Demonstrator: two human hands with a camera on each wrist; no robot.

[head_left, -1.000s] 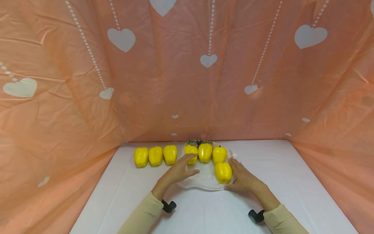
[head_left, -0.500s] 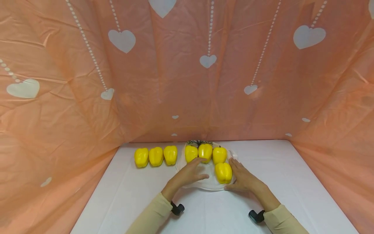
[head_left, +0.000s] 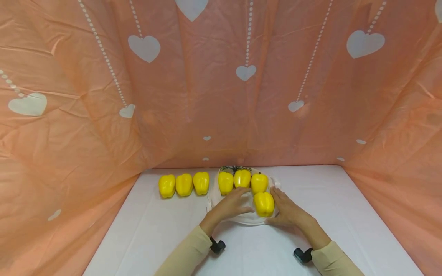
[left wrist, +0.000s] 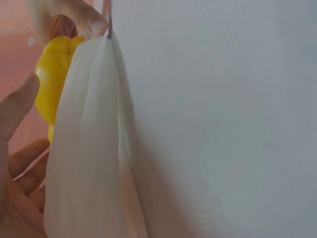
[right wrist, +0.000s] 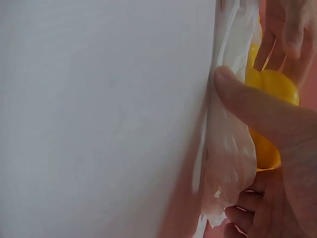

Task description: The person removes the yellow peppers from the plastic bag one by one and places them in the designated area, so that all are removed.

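Several yellow bell peppers lie on a white cloth [head_left: 238, 219] with a dark tree print at its far edge. The front pepper [head_left: 264, 204] sits near the cloth's right side, between the two hands. My left hand [head_left: 232, 205] hovers just left of it, thumb and fingers spread and holding nothing; in the left wrist view its thumb tip comes close to a pepper [left wrist: 52, 82]. Along the pepper's right side rests my right hand [head_left: 290, 209], fingers extended. In the right wrist view, the right thumb [right wrist: 252, 104] touches the cloth's edge [right wrist: 230, 134] and the lower fingers are partly hidden.
A row of yellow bell peppers [head_left: 184, 184] stands on the white table [head_left: 138, 226], left of the cloth. Behind and at both sides hangs an orange curtain [head_left: 221, 107] with white hearts. Each wrist carries a small black camera [head_left: 217, 246].
My left hand has moved right, from over the left pepper on the cloth to beside the front pepper. The right hand and the peppers have stayed in place.
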